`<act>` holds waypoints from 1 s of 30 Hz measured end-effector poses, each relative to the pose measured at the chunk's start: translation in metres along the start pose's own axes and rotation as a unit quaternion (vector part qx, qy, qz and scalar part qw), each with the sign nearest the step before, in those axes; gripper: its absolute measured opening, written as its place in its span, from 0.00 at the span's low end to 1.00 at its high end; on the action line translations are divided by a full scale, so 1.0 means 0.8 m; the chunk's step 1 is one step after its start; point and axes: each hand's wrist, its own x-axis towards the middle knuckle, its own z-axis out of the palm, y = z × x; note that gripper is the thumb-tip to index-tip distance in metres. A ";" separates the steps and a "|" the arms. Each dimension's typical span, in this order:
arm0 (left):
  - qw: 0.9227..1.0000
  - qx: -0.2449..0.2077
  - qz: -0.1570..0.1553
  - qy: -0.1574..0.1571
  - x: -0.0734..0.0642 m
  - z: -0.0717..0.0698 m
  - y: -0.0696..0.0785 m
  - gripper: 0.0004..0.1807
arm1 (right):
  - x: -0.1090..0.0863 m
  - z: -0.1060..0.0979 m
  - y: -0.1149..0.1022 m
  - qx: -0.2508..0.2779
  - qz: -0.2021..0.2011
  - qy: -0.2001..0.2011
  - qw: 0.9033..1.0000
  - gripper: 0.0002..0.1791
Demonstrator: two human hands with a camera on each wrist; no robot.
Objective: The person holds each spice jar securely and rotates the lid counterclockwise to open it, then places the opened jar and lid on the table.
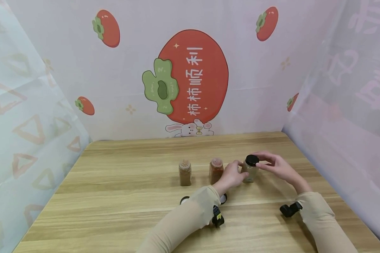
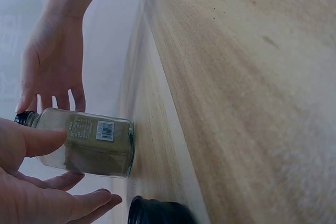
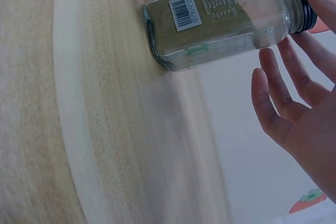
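A glass spice jar (image 1: 248,175) with a black lid (image 1: 252,160) stands upright at the right of the table. My left hand (image 1: 232,175) holds its body, thumb on the near side and fingers behind, as the left wrist view shows. From the right, my right hand (image 1: 279,169) pinches the lid between thumb and fingers. Greenish-brown powder partly fills the jar (image 3: 210,19), and a barcode label (image 2: 105,130) is on its side. Close to my left wrist stands a lidless jar of reddish spice (image 1: 214,173), its perforated top showing.
Further left is another lidless jar of brown spice (image 1: 185,176). Two black lids lie on the wooden table (image 1: 114,182), a left one (image 1: 184,199) and a right one (image 1: 223,199), both partly hidden by my left sleeve. A printed cloth (image 1: 247,105) stands behind the table.
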 end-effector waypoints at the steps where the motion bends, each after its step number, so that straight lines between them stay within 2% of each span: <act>1: 1.000 0.001 0.000 0.000 0.000 0.000 0.000 0.21 | 0.000 0.000 0.000 0.005 0.000 -0.005 1.000 0.22; 6: 1.000 0.007 0.003 0.003 0.000 -0.001 0.000 0.21 | 0.000 -0.001 0.000 0.007 -0.001 -0.013 1.000 0.23; 16: 1.000 0.004 -0.004 0.002 -0.001 0.000 0.000 0.21 | -0.002 0.001 0.006 -0.004 0.013 0.002 1.000 0.28; 23: 1.000 0.002 -0.003 -0.001 -0.001 0.000 -0.001 0.21 | -0.006 0.007 0.009 0.008 0.007 0.040 0.999 0.27; 30: 1.000 0.006 -0.002 0.000 0.000 0.000 -0.001 0.21 | -0.007 0.015 0.005 -0.006 -0.001 0.079 0.997 0.25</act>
